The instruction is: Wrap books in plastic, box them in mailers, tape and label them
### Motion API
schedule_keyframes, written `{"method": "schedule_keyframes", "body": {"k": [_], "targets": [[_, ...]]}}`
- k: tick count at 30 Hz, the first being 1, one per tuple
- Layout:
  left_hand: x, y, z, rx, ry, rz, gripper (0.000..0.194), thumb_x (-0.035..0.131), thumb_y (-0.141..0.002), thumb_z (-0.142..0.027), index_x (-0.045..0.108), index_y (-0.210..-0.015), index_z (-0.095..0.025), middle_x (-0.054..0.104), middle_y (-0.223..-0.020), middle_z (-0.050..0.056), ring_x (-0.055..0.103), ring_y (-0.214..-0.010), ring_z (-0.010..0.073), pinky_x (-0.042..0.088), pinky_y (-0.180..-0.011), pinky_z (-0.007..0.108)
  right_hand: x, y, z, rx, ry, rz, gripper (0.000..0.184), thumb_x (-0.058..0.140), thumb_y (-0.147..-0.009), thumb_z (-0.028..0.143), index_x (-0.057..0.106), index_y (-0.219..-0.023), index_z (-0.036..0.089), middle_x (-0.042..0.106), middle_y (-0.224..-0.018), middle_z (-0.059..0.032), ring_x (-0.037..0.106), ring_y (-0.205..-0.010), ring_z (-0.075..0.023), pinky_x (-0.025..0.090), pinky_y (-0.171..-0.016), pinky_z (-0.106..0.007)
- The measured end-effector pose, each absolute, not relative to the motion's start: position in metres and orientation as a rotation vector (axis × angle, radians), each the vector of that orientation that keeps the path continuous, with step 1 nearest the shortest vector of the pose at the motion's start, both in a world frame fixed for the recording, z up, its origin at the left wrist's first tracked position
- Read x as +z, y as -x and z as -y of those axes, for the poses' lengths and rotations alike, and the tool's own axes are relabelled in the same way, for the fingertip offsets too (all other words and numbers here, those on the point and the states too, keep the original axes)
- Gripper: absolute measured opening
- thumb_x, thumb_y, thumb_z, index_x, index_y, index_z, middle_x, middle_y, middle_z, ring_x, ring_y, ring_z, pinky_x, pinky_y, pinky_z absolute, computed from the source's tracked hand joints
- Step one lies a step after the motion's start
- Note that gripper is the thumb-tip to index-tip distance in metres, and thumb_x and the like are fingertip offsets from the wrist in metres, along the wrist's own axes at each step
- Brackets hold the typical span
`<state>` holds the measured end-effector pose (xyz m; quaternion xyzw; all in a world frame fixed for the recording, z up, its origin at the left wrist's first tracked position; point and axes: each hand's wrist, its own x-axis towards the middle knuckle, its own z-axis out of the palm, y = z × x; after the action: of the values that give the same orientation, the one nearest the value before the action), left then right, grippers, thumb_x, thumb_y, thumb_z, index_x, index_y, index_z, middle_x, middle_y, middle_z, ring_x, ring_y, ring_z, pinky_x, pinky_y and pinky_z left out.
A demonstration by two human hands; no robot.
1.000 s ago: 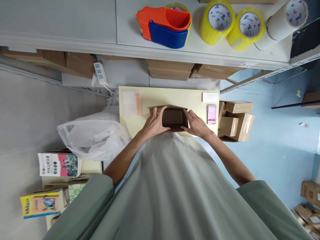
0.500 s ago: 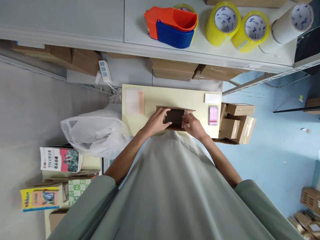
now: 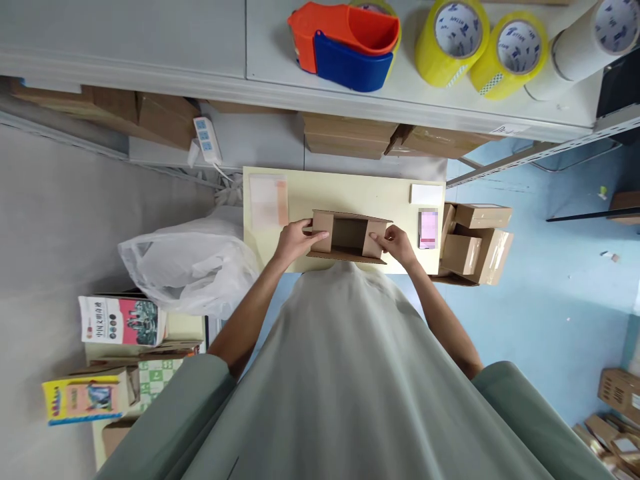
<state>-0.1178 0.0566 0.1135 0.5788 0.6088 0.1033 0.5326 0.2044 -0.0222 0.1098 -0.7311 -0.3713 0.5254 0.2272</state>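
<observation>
Left hand and right hand are apart, each pinching one end of the cardboard box, mid-table at the near edge. Left flap now shows folded inward like the right flap, so I'd say the opening's narrower.

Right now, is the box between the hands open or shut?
Open: the middle of the box is uncovered between two folded-in end flaps.
</observation>
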Motion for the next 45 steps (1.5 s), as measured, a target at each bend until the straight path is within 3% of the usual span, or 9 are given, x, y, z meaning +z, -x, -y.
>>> {"method": "schedule_keyframes", "body": {"k": [12, 16, 19, 22, 25, 29, 33, 38, 45], "targets": [[0.108, 0.108, -0.065, 0.212, -1.502, -1.582, 0.036, 0.092, -0.084, -0.048, 0.077, -0.106, -0.024, 0.085, -0.121, 0.012, 0.081, -0.109, 0.0355, 0.062, -0.096, 0.043, 0.111, -0.21, 0.0, 1.243, 2.133, 1.453, 0.059, 0.073, -0.091, 0.074, 0.035, -0.078, 0.031, 0.054, -0.068, 0.0033, 0.052, -0.065, -0.018, 0.037, -0.06, -0.032], [0.113, 0.119, -0.066, 0.261, -1.378, -1.507, 0.063, 0.089, -0.088, -0.048, 0.069, -0.142, -0.022, 0.077, -0.143, 0.016, 0.081, -0.113, 0.0306, 0.063, -0.103, 0.043, 0.116, -0.219, 0.0, 1.425, 2.055, 1.335, 0.06, 0.071, -0.091, 0.084, 0.049, -0.089, 0.028, 0.07, -0.081, -0.0016, 0.068, -0.072, -0.0206, 0.05, -0.065, -0.032], [0.123, 0.131, -0.066, 0.33, -1.418, -1.421, 0.096, 0.088, -0.088, -0.056, 0.045, -0.17, -0.027, 0.059, -0.165, 0.019, 0.073, -0.134, 0.0327, 0.064, -0.107, 0.045, 0.128, -0.229, 0.005, 1.411, 2.002, 1.297, 0.078, 0.073, -0.086, 0.089, 0.063, -0.126, 0.022, 0.079, -0.116, -0.0126, 0.078, -0.09, -0.0261, 0.063, -0.077, -0.039], [0.138, 0.14, -0.065, 0.332, -1.583, -1.221, 0.134, 0.097, -0.077, -0.062, 0.018, -0.181, -0.038, 0.022, -0.187, 0.019, 0.051, -0.16, 0.0404, 0.059, -0.118, 0.053, 0.147, -0.235, 0.013, 1.345, 1.861, 1.443, 0.123, 0.087, -0.078, 0.083, 0.032, -0.175, 0.03, 0.048, -0.172, -0.0236, 0.075, -0.123, -0.0341, 0.067, -0.095, -0.052], [0.153, 0.139, -0.064, 0.197, -1.762, -1.108, 0.154, 0.106, -0.065, -0.058, 0.009, -0.183, -0.041, 0.011, -0.189, 0.017, 0.027, -0.173, 0.0462, 0.046, -0.13, 0.059, 0.163, -0.232, 0.018, 1.283, 1.774, 1.738, 0.143, 0.095, -0.078, 0.069, 0.002, -0.183, 0.042, 0.011, -0.191, -0.018, 0.062, -0.148, -0.0397, 0.062, -0.11, -0.062], [0.162, 0.131, -0.068, 0.135, -1.88, -1.147, 0.139, 0.103, -0.071, -0.049, 0.02, -0.182, -0.038, 0.031, -0.179, 0.014, 0.034, -0.169, 0.0415, 0.042, -0.135, 0.054, 0.172, -0.223, 0.014, 1.135, 1.823, 1.932, 0.134, 0.092, -0.087, 0.056, 0.002, -0.185, 0.037, 0.03, -0.186, -0.0164, 0.051, -0.158, -0.0407, 0.052, -0.124, -0.067], [0.159, 0.128, -0.073, 0.17, -1.947, -1.159, 0.119, 0.104, -0.071, -0.042, 0.04, -0.172, -0.036, 0.045, -0.166, 0.012, 0.052, -0.156, 0.0376, 0.048, -0.13, 0.051, 0.173, -0.22, 0.011, 0.967, 1.831, 2.063, 0.106, 0.088, -0.093, 0.049, 0.03, -0.18, 0.03, 0.05, -0.175, -0.0159, 0.051, -0.158, -0.0423, 0.046, -0.129, -0.07], [0.149, 0.123, -0.071, 0.241, -2.009, -1.256, 0.085, 0.101, -0.08, -0.035, 0.056, -0.151, -0.031, 0.056, -0.147, 0.011, 0.064, -0.138, 0.0346, 0.056, -0.121, 0.051, 0.164, -0.213, 0.012, 0.826, 1.88, 2.064, 0.063, 0.074, -0.103, 0.041, 0.056, -0.162, 0.027, 0.066, -0.157, -0.0153, 0.063, -0.142, -0.0415, 0.055, -0.12, -0.067], [0.12, 0.121, -0.059, 0.396, -2.077, -1.238, 0.055, 0.092, -0.092, -0.031, 0.062, -0.138, -0.027, 0.058, -0.143, 0.013, 0.063, -0.141, 0.0338, 0.056, -0.121, 0.051, 0.131, -0.21, 0.023, 0.685, 1.835, 2.058, 0.039, 0.065, -0.111, 0.044, 0.065, -0.146, 0.025, 0.07, -0.152, -0.0152, 0.07, -0.133, -0.0358, 0.064, -0.108, -0.055]]}}
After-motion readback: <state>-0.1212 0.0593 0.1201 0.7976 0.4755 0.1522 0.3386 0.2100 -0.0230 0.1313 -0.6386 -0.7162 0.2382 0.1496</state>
